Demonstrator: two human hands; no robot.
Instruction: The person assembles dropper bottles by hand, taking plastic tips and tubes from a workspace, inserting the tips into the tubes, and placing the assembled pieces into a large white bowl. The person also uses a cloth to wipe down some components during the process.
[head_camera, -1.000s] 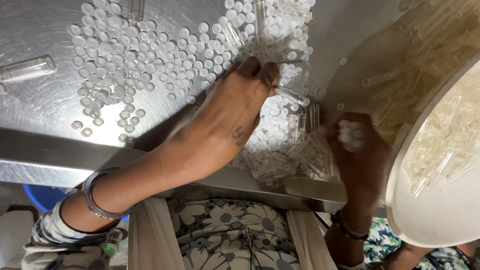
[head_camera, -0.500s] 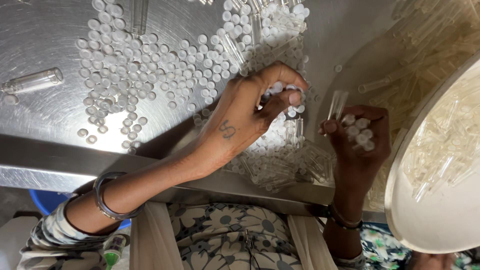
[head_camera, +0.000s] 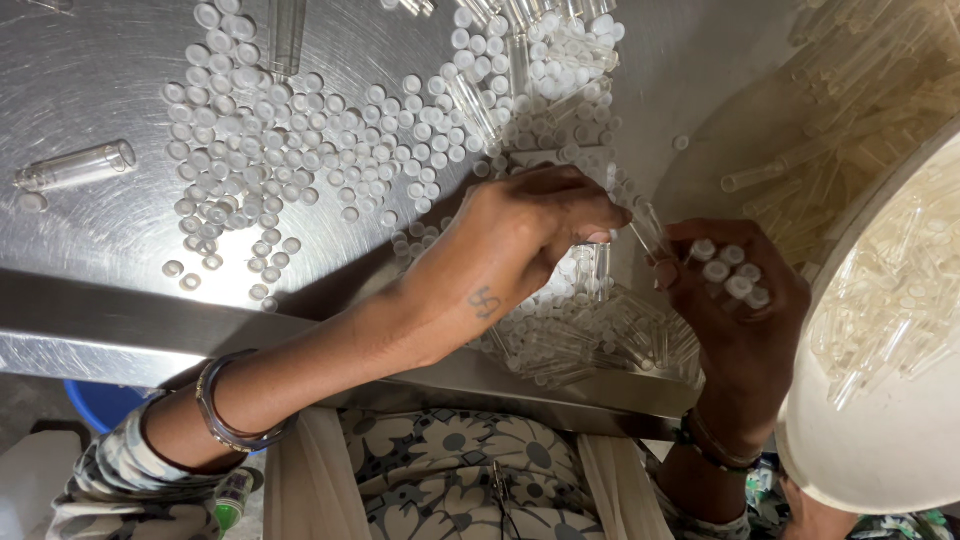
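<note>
Head view, near edge of the desk (head_camera: 120, 330): both hands meet over a heap of clear tubes (head_camera: 590, 340).
Left hand (head_camera: 530, 235): fingers pinched together on one clear tube (head_camera: 648, 232), tilted toward the right hand.
Right hand (head_camera: 740, 300): cupped shut around a cluster of white caps (head_camera: 728, 272).
Doing it well: I judge a steady, square push seats each cap.
Far left: loose caps (head_camera: 290, 160) lie scattered.
Right: white bowl (head_camera: 880, 440) holds tubes.

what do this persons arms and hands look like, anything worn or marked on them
Both hands are bare, no gloves. The left hand has a small dark tattoo near the wrist, and that forearm carries dark bangles just below a patterned sleeve. The right hand has a dark bangle at its wrist.
</note>
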